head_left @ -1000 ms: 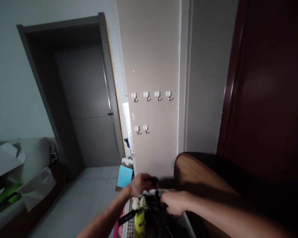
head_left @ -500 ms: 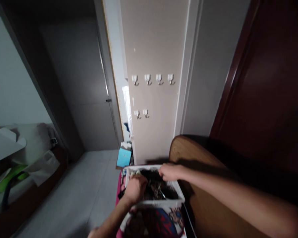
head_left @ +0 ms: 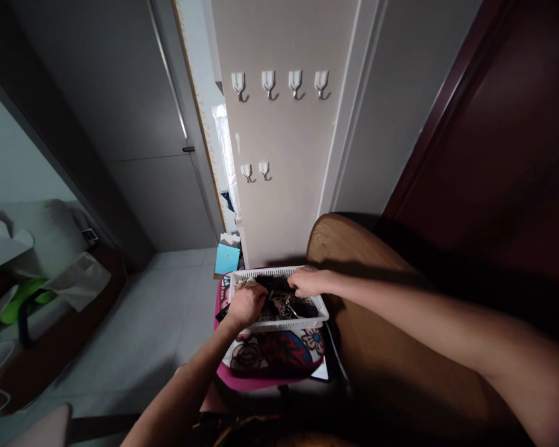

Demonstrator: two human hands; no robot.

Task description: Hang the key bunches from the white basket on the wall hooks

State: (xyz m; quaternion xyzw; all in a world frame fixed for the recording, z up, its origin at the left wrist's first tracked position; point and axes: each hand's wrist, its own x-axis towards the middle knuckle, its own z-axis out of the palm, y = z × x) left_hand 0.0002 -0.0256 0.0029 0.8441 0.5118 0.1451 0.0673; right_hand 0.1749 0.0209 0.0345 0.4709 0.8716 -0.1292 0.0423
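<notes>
A white plastic basket [head_left: 286,324] with slotted sides sits on a pink-edged, flower-patterned case [head_left: 272,354]. Inside lie dark items and a shiny bunch of small metal pieces [head_left: 285,305], too small to name surely. My left hand [head_left: 248,304] reaches over the basket's left part, its fingers curled closed; what they pinch is hidden. Over the far right rim comes my right hand [head_left: 307,281], fingers bent down beside a dark item [head_left: 274,282]. Its fingertips are closed, and I cannot make out what is in them.
A round-edged wooden board [head_left: 354,279] stands right of the basket. Behind is a beige panel [head_left: 279,217] with several white hooks [head_left: 295,84]. A blue box [head_left: 227,257] stands on the floor. Bags and a green item [head_left: 25,301] lie at left.
My view has tilted downward, so the hooks and basket appear higher and more of the case shows. Both hands stay at the basket, with only slight movement of the fingers.
</notes>
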